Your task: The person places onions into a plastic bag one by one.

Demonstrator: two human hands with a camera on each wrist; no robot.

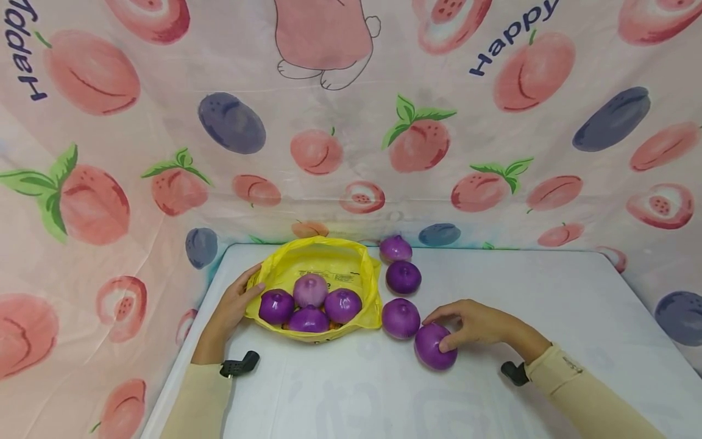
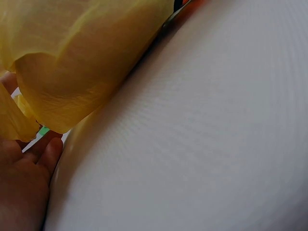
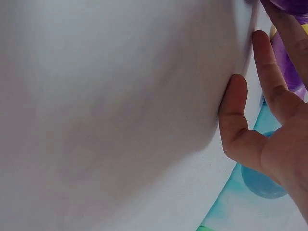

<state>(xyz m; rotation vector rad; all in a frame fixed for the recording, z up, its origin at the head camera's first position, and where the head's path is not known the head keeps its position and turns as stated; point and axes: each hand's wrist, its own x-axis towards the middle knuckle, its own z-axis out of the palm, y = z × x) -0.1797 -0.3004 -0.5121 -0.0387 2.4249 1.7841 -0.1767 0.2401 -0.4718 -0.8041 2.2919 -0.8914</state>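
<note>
A yellow plastic bag [image 1: 372,286] lies with its mouth spread wide, several purple onions [image 1: 309,290] inside it. At its left rim my left hand [image 1: 239,299] pinches the plastic, thumb inside and fingers outside. The left wrist view has the yellow plastic [image 2: 72,86] hanging over that hand [image 2: 29,173]. My right hand [image 1: 471,326] holds the nearest loose purple onion [image 1: 433,346] between thumb and fingers, low at the tabletop. In the right wrist view, the right hand [image 3: 284,125] shows bent fingers, with that onion mostly out of frame.
To the right of the bag, three more purple onions stand in a column: a near one [image 1: 401,318], a darker middle one [image 1: 403,277] and a far one [image 1: 396,249]. The white tabletop [image 1: 548,286] ends at a fruit-printed cloth backdrop [image 1: 351,110].
</note>
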